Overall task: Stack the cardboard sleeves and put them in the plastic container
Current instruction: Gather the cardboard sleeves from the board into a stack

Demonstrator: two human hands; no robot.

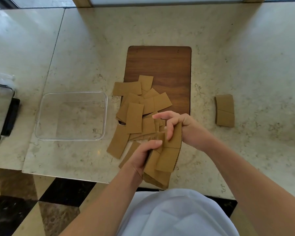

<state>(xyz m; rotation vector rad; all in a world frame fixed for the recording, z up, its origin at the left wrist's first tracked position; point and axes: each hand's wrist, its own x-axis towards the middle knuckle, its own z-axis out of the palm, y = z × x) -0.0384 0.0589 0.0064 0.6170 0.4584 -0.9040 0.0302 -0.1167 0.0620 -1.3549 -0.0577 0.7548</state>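
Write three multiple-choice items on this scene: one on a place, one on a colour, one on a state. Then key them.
1. Where is the plastic container?
A. left of the loose sleeves
B. on the wooden board
C. on the floor

2. What colour are the sleeves?
A. white
B. brown
C. blue

3. What is in the container?
A. a full stack
B. one sleeve
C. nothing

Key: 1 A, it stands on the counter beside the pile. 2 B, plain cardboard brown. 3 C, the counter shows through its base while both hands, left and right, hold the stack.
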